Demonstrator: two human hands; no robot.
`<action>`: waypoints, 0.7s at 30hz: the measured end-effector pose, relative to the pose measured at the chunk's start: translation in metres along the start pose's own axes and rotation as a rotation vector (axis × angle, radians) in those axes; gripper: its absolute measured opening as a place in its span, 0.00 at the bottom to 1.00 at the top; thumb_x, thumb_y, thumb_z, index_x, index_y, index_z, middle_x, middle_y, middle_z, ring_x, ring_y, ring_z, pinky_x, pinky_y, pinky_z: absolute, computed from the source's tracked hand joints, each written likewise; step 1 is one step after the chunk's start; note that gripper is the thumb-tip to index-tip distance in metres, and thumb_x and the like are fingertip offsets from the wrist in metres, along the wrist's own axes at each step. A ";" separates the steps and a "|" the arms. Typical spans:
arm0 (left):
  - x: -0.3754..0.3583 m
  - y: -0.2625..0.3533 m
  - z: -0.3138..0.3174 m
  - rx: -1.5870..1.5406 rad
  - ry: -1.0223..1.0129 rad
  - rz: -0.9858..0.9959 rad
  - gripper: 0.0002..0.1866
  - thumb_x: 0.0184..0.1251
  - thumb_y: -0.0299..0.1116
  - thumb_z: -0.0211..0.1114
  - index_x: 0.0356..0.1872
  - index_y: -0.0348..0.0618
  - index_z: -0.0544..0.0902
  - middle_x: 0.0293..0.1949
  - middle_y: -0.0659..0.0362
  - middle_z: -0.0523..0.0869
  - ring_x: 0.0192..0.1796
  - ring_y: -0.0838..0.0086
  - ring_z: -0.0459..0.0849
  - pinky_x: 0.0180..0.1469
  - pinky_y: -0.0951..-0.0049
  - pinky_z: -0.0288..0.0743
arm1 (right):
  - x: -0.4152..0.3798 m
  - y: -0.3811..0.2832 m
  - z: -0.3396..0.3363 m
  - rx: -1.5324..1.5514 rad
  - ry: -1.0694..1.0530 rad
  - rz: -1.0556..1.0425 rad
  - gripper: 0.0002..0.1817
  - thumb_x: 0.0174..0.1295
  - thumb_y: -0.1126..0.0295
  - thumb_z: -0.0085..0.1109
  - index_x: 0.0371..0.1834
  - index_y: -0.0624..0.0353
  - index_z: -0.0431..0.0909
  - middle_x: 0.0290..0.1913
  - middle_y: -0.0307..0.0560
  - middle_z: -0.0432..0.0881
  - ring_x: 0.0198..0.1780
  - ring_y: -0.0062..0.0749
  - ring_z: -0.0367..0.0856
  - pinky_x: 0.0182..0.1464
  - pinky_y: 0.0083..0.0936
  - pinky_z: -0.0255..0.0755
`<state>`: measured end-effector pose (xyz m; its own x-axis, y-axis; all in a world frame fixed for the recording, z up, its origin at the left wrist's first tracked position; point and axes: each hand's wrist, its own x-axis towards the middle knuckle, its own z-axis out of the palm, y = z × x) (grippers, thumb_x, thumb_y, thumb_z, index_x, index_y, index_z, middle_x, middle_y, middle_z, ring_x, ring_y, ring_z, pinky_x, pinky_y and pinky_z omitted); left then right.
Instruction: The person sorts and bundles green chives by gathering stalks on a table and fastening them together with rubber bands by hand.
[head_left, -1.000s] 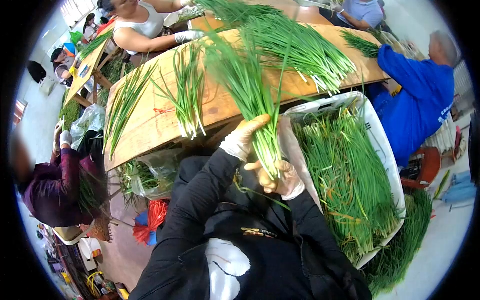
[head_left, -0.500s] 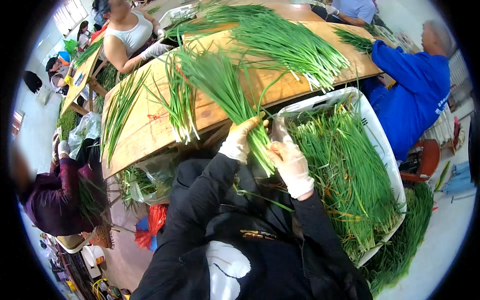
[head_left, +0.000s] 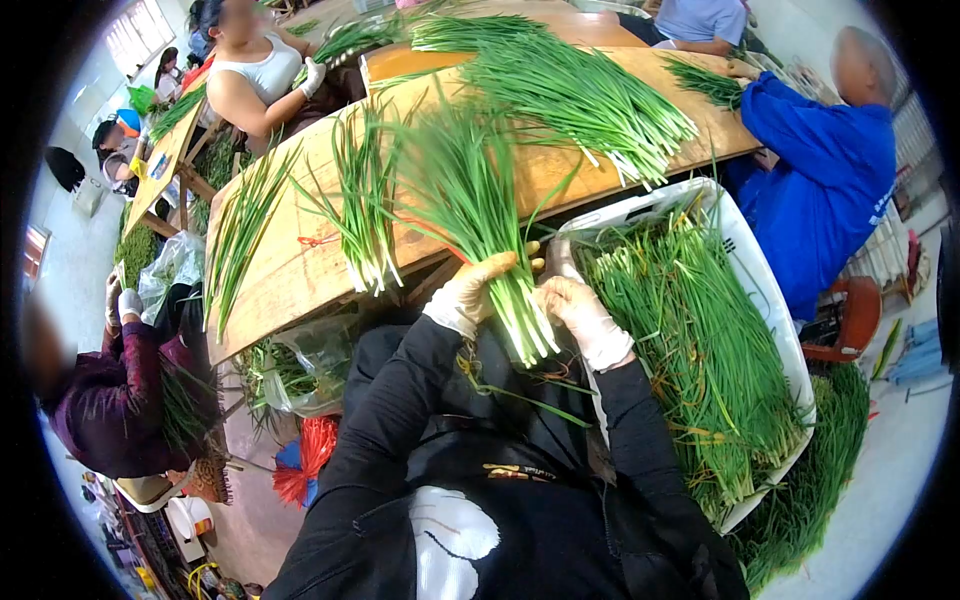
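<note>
A thick bunch of garlic chives (head_left: 480, 190) is gripped in my gloved left hand (head_left: 474, 292), white stem ends pointing down toward my lap and leaves spread over the table edge. Close against the right side of the stems is my gloved right hand (head_left: 582, 318), its fingers curled together; what they pinch, if anything, is hidden. A thin red strip shows beside the bunch, above my left hand. Loose yellowed leaves (head_left: 520, 395) hang over my dark clothing below the stems.
A white crate (head_left: 765, 285) heaped with chives stands at my right. Chive bundles lie on the wooden table (head_left: 290, 262), including a large pile (head_left: 580, 90) farther back. Co-workers sit around, one in blue (head_left: 830, 190) at right. A red plastic bundle (head_left: 310, 455) hangs lower left.
The bunch has turned more upright, with its stem ends lower and nearer me. My right hand has shifted slightly down. The co-worker in white has raised some chives.
</note>
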<state>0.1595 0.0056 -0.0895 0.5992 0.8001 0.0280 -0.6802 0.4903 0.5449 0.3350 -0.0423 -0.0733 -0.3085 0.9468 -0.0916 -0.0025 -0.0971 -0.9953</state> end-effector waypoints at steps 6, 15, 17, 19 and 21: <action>0.002 -0.004 -0.005 0.059 0.135 -0.067 0.26 0.54 0.28 0.62 0.56 0.33 0.69 0.47 0.53 0.80 0.46 0.68 0.79 0.52 0.67 0.73 | -0.003 -0.009 0.002 -0.209 0.103 -0.059 0.07 0.59 0.69 0.55 0.27 0.60 0.71 0.25 0.36 0.73 0.26 0.17 0.70 0.30 0.16 0.67; 0.010 0.004 0.012 -0.079 0.254 -0.067 0.17 0.54 0.24 0.57 0.47 0.34 0.75 0.44 0.53 0.80 0.42 0.67 0.80 0.47 0.67 0.76 | -0.030 -0.029 0.011 -1.031 0.112 -0.758 0.07 0.52 0.75 0.55 0.24 0.58 0.66 0.22 0.48 0.70 0.22 0.44 0.71 0.24 0.35 0.66; 0.013 0.010 0.010 -0.181 0.316 0.081 0.14 0.53 0.24 0.56 0.42 0.33 0.75 0.46 0.54 0.80 0.43 0.65 0.80 0.49 0.66 0.75 | -0.056 -0.054 0.010 -0.817 -0.013 -0.652 0.08 0.51 0.75 0.55 0.21 0.58 0.65 0.20 0.46 0.68 0.18 0.39 0.69 0.21 0.31 0.64; 0.007 0.027 0.014 -0.257 0.210 0.033 0.13 0.52 0.24 0.57 0.40 0.31 0.74 0.49 0.54 0.78 0.43 0.65 0.79 0.50 0.65 0.75 | -0.093 -0.105 -0.008 -0.636 -0.195 -0.589 0.13 0.54 0.73 0.53 0.17 0.53 0.61 0.18 0.41 0.67 0.17 0.29 0.68 0.20 0.22 0.67; 0.003 0.037 0.018 -0.281 0.187 0.074 0.18 0.53 0.26 0.59 0.45 0.30 0.72 0.49 0.54 0.78 0.43 0.65 0.79 0.48 0.66 0.76 | -0.138 -0.111 -0.047 -0.684 -0.090 -0.670 0.12 0.54 0.73 0.53 0.16 0.52 0.63 0.19 0.37 0.68 0.16 0.24 0.68 0.18 0.19 0.64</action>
<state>0.1436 0.0194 -0.0543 0.4733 0.8741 -0.1095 -0.8245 0.4833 0.2943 0.4225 -0.1474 0.0478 -0.5168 0.7106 0.4774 0.3421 0.6826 -0.6458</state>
